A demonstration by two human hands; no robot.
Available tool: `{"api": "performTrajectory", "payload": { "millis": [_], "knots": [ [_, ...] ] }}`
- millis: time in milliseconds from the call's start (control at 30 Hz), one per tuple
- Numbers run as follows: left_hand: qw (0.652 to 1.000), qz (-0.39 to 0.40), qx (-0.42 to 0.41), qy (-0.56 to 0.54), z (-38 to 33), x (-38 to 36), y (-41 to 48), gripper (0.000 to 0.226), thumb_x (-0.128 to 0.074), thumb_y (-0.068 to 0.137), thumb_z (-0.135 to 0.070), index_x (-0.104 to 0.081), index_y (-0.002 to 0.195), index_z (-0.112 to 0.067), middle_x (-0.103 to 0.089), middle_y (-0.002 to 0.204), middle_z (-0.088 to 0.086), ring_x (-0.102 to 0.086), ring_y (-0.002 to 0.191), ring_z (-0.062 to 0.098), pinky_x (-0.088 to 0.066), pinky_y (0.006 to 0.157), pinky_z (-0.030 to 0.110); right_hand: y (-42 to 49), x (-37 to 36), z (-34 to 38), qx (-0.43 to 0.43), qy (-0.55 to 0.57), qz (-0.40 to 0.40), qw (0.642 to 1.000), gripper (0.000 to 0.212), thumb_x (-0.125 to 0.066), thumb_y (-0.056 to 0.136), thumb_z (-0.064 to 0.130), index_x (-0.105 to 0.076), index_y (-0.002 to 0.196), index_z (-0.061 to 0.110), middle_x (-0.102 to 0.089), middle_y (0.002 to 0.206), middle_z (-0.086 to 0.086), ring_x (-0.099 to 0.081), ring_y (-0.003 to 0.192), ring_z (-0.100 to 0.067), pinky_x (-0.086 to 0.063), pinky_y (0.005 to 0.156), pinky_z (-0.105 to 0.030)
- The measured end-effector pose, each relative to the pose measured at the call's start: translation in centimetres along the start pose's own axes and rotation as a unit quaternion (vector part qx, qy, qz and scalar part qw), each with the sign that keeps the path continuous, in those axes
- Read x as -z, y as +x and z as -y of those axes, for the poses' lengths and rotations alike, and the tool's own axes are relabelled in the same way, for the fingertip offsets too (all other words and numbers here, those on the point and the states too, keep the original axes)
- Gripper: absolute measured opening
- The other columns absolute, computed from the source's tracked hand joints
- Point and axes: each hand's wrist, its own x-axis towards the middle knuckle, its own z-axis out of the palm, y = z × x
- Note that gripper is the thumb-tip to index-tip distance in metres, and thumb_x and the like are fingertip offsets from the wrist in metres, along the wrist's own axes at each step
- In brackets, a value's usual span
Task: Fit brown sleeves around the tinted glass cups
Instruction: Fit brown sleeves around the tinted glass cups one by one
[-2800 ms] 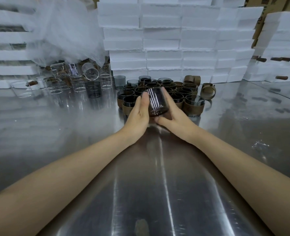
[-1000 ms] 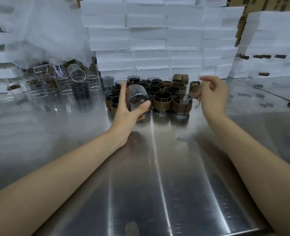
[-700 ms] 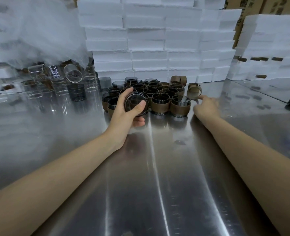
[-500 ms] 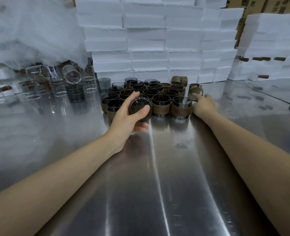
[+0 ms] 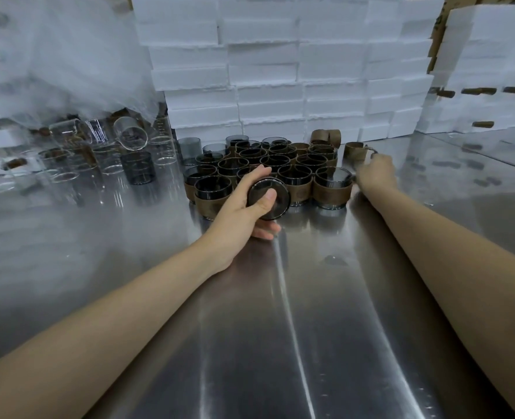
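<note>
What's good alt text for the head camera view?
A person's left hand grips a tinted glass cup tipped on its side, while the right hand reaches to a loose brown sleeve beside sleeved cups on a steel table.

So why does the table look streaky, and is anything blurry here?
Head view: light glares in streaks down the steel table; the wide lens bows the foam boxes; the right hand is motion-blurred, while the left hand gripping the tinted cup looks sharp.
</note>
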Motion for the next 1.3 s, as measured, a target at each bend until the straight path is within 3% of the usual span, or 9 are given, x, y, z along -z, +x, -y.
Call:
{"api": "performTrajectory", "payload": {
  "millis": [133,233,467,600,767,900,1000,1200,1300],
  "knots": [
    [1.000,0.004,-0.006,0.011,-0.1,0.0,-0.1,0.039,-0.055,0.100,-0.023,-0.049,0.135,-0.039,-0.030,0.157,-0.011,-0.069,0.065,0.017,-0.054,0.056,0.021,-1.1,1.5,-0.3,-0.064,0.163,-0.118,0.977,0.038,-0.036,0.097,0.004,-0.052,0.131,-0.001,-0.049,0.138,-0.016,-0.050,0.124,-0.030,-0.034,0.097,-0.025],
    [1.000,-0.004,0.004,0.000,-0.4,0.1,-0.3,0.035,-0.059,0.098,-0.024,-0.056,0.130,-0.037,-0.049,0.141,-0.006,-0.070,0.061,0.018,-0.051,0.050,0.019,-3.5,2.2,0.2,-0.064,0.239,-0.126,0.961,0.040,-0.031,0.095,0.004,-0.055,0.127,0.008,-0.055,0.131,-0.013,-0.057,0.116,-0.028,-0.042,0.100,-0.032],
    [0.999,-0.003,0.022,-0.031,-0.7,-0.1,-1.0,0.030,-0.068,0.092,-0.017,-0.066,0.114,-0.038,-0.068,0.114,-0.004,-0.075,0.074,0.032,-0.058,0.057,0.022,-11.3,3.5,2.4,0.072,0.412,-0.122,0.900,0.031,-0.035,0.092,0.011,-0.059,0.108,0.021,-0.068,0.094,0.005,-0.066,0.075,-0.008,-0.050,0.053,-0.021],
    [0.999,-0.010,0.008,-0.029,-0.7,-0.2,-1.2,0.031,-0.065,0.094,-0.016,-0.064,0.119,-0.033,-0.065,0.120,0.000,-0.075,0.081,0.030,-0.061,0.064,0.029,-13.6,3.8,4.9,0.294,0.257,-0.027,0.920,0.027,-0.052,0.091,0.016,-0.066,0.115,0.015,-0.070,0.096,0.002,-0.066,0.083,-0.008,-0.054,0.075,-0.023],
    [0.999,-0.003,0.014,-0.028,-0.8,-0.3,-1.0,0.031,-0.052,0.102,-0.014,-0.061,0.129,-0.025,-0.056,0.139,0.007,-0.074,0.085,0.029,-0.062,0.071,0.035,-14.9,4.3,5.6,0.498,0.137,0.017,0.856,0.031,-0.046,0.094,0.021,-0.071,0.098,0.003,-0.069,0.087,0.005,-0.058,0.082,0.000,-0.041,0.071,-0.006],
    [0.999,-0.004,0.009,-0.039,-1.0,-0.4,-1.1,0.030,-0.050,0.102,-0.011,-0.065,0.119,-0.031,-0.058,0.136,0.007,-0.069,0.099,0.038,-0.061,0.065,0.029,-14.9,4.3,5.9,0.492,0.077,0.009,0.867,0.023,-0.053,0.086,0.004,-0.072,0.098,0.005,-0.072,0.104,-0.004,-0.067,0.097,-0.020,-0.052,0.085,-0.029],
    [0.999,-0.020,0.018,-0.038,-1.1,-0.3,-1.2,0.031,-0.048,0.103,-0.012,-0.066,0.118,-0.032,-0.062,0.129,0.010,-0.073,0.084,0.039,-0.060,0.062,0.028,-15.2,4.6,6.2,0.498,0.030,0.057,0.865,0.026,-0.045,0.080,-0.001,-0.062,0.096,0.011,-0.067,0.119,0.003,-0.062,0.111,-0.022,-0.051,0.085,-0.044],
    [1.000,-0.005,0.026,-0.014,-1.4,-0.4,-1.5,0.027,-0.048,0.096,-0.050,-0.067,0.111,-0.038,-0.068,0.123,0.011,-0.074,0.076,0.037,-0.060,0.062,0.027,-15.8,4.6,6.5,0.479,0.089,0.175,0.856,0.036,-0.040,0.085,0.006,-0.053,0.118,0.012,-0.066,0.120,-0.003,-0.061,0.112,-0.019,-0.049,0.097,-0.039],
    [1.000,0.007,0.006,0.006,-1.1,-0.5,-1.6,0.033,-0.056,0.094,-0.051,-0.067,0.117,-0.030,-0.070,0.120,0.007,-0.074,0.077,0.035,-0.061,0.063,0.028,-15.6,4.6,6.8,0.459,0.164,0.111,0.866,0.027,-0.061,0.087,-0.001,-0.064,0.113,0.005,-0.065,0.111,-0.007,-0.062,0.100,-0.011,-0.051,0.094,-0.022]
  ]
}}
